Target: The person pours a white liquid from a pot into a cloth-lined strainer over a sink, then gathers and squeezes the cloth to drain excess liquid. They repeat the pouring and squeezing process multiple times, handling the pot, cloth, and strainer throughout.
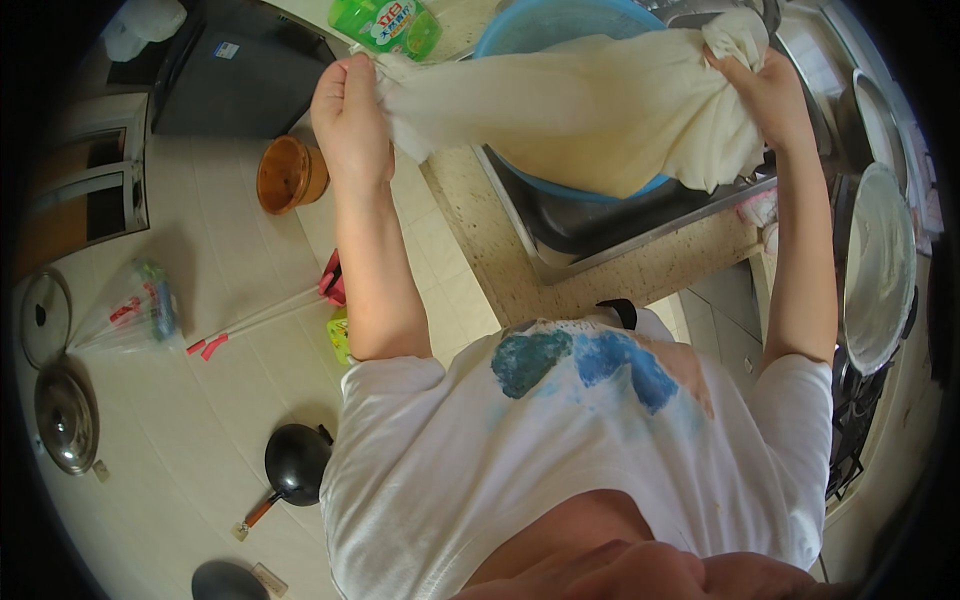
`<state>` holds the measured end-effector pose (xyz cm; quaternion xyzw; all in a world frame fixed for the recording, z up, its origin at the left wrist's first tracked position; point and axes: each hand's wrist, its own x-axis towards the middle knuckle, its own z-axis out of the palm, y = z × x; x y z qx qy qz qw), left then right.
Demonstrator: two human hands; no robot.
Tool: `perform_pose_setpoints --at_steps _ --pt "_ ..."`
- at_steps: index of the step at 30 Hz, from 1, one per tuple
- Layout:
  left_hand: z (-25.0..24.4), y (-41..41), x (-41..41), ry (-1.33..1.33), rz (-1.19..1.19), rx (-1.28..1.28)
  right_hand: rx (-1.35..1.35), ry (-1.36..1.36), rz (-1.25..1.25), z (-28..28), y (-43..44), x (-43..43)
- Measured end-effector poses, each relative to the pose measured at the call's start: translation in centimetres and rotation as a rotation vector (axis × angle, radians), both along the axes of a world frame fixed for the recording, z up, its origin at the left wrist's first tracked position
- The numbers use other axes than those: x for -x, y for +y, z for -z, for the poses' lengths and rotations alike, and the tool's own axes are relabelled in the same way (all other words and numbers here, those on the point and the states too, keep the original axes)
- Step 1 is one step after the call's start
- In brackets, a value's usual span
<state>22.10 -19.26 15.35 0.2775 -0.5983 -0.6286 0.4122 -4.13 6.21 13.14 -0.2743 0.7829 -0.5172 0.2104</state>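
Note:
A cream-coloured cloth [555, 105] is stretched between my two hands, above a blue plastic basin [517, 22] in the stainless steel sink [555, 232]. My left hand [352, 120] is closed on one end of the cloth, at the upper middle of the view. At the upper right, my right hand [772, 97] grips the bunched other end, its thumb across the folds. The cloth sags between them and hides much of the basin; what the basin holds cannot be seen.
A green detergent bottle [390, 26] stands by the sink's far left corner. A large metal pan [879, 270] lies at the right, by a gas stove [851, 427]. An orange-brown bucket [289, 176] is left of my left hand. A black wok [296, 465] hangs at lower left.

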Motion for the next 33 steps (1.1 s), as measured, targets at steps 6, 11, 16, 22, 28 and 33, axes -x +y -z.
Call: perform_pose_setpoints --at_steps 6,11,16,22,28,33 --pt "1.3 -0.2 -0.9 -0.019 -0.043 -0.032 -0.066 0.086 0.046 -0.1 0.4 -0.6" --pt "1.6 0.1 -2.6 -0.153 -0.087 0.192 0.072 0.041 0.009 -0.1 0.6 -1.9" --pt "2.7 0.0 -3.4 -0.181 -0.118 0.173 0.061 -0.008 0.055 0.3 1.1 -1.8" --pt "3.2 -0.3 -2.1 -0.034 -0.075 0.063 0.089 -0.036 0.058 0.2 0.6 -1.4" --pt "3.3 -0.5 -0.3 0.222 0.047 -0.349 0.078 0.013 0.059 0.4 0.8 -0.7" --pt "4.4 -1.9 2.0 0.050 -0.022 -0.407 0.081 -0.091 0.053 -0.3 -0.1 0.6"
